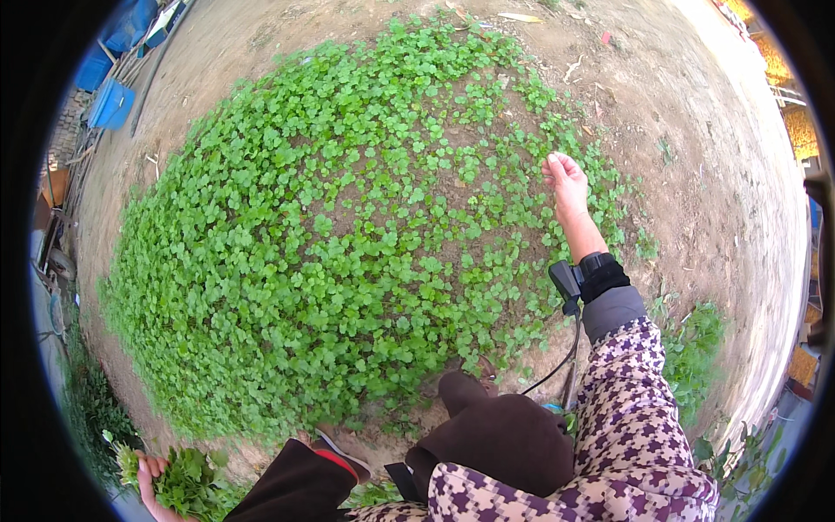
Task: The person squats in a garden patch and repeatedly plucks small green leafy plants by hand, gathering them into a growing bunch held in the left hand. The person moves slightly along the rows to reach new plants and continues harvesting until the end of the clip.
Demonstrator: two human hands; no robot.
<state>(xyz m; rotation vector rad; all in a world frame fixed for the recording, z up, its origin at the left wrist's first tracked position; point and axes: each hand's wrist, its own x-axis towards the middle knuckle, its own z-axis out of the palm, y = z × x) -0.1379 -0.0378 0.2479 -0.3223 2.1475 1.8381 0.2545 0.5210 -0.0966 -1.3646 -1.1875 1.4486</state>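
A wide patch of low leafy green plants (287,226) with small lobed leaves grows from the bare soil before me. At the lower left my left hand (153,474) is closed around a bunch of picked leafy greens (193,483), pale stems poking out on its far side. My right hand (565,177) reaches out over the patch's right edge, fingers drawn together in a pinch. What lies between those fingertips, if anything, is too small to make out. A black strap with a small device (567,280) and a cable sits on my right wrist.
Thinner plants with soil between them grow nearer my right hand. My shoe (344,454) and dark trouser legs stand at the patch's near edge. Another green clump (696,348) grows at the right. Blue containers (111,104) stand at the far left, and dry dirt surrounds the patch.
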